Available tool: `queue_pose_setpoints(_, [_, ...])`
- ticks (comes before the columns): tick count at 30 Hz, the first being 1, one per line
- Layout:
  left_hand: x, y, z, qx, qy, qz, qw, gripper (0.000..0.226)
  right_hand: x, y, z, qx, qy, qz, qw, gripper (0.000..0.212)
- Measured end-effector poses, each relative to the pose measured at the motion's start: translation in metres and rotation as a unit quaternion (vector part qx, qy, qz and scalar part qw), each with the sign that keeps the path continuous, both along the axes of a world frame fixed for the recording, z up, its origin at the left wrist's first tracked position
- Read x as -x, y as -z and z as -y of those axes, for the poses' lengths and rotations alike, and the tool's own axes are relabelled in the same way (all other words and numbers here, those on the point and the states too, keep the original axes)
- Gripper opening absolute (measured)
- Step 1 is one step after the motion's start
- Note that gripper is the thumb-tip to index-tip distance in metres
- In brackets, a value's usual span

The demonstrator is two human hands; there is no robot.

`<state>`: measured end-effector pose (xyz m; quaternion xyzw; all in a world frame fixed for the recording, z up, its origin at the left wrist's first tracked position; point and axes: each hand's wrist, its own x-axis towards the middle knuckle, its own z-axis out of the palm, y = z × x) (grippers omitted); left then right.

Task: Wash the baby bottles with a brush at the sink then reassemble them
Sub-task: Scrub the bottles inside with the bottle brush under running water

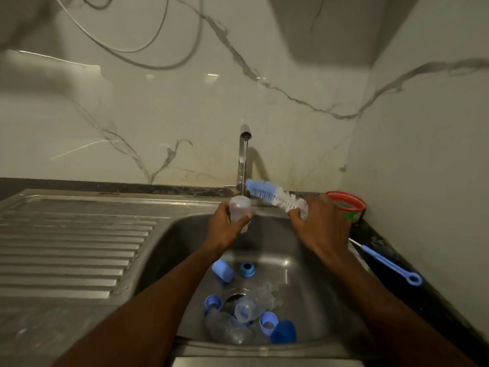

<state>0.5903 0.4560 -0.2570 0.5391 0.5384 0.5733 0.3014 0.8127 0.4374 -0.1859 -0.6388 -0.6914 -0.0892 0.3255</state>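
Under the tap (244,144), a bottle (239,211) is gripped by the left hand (225,229) and a brush (272,196) by the right hand (321,223); rinsing seems underway, and the brush must next be aimed into the bottle's mouth.

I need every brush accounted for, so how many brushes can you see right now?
2. The bottle brush is gripped in the right hand above the sink; the thin blue brush lies on the counter right of it.
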Motion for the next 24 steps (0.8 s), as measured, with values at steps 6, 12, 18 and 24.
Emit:
queue_pose_setpoints(6, [-0.002,0.006,0.000,0.000,-0.019,-0.048,0.999,0.055,0.005,0.005,0.000,-0.009,-0.093,0.019,0.995,0.037])
queue_pose_setpoints(12, [-0.006,0.008,0.003,-0.064,0.084,-0.107,0.989,0.040,0.001,0.019,-0.011,-0.020,-0.135,0.019,0.990,0.021])
queue_pose_setpoints(18, [0.001,0.004,-0.002,-0.083,0.032,-0.085,0.992,0.034,0.004,0.017,-0.012,-0.041,-0.143,0.023,0.989,0.021])
queue_pose_setpoints(24, [-0.010,0.001,0.009,-0.119,0.090,-0.178,0.973,0.043,0.006,0.017,-0.007,-0.037,-0.142,0.008,0.989,0.022])
